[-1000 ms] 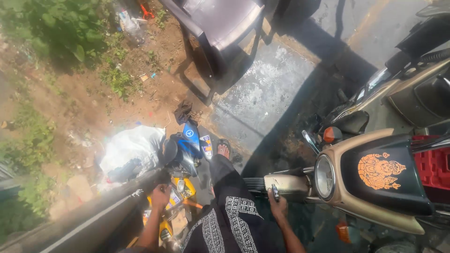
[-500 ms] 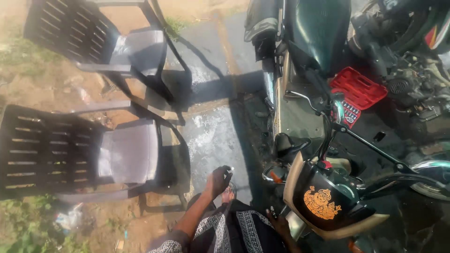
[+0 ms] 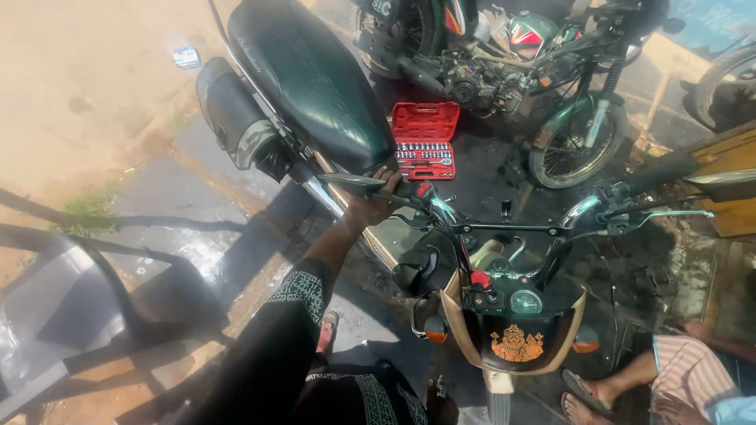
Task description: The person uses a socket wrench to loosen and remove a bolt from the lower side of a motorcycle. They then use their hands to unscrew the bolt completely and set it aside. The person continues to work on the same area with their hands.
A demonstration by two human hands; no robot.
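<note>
I see my left hand [image 3: 370, 206], at centre frame, with its fingers clenched around the black rubber handlebar grip [image 3: 398, 190] of the tan motorcycle with a black seat [image 3: 315, 79]. My right hand is out of view. An open red plastic socket-set case [image 3: 424, 140] lies on the ground just above the grip. Another person's sandalled foot [image 3: 587, 391] rests at lower right.

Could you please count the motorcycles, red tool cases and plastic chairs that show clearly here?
Motorcycles: 2, the near motorcycle, gripped by the left hand, and the green motorcycle
Red tool case: 1
Plastic chair: 1
Total: 4
</note>
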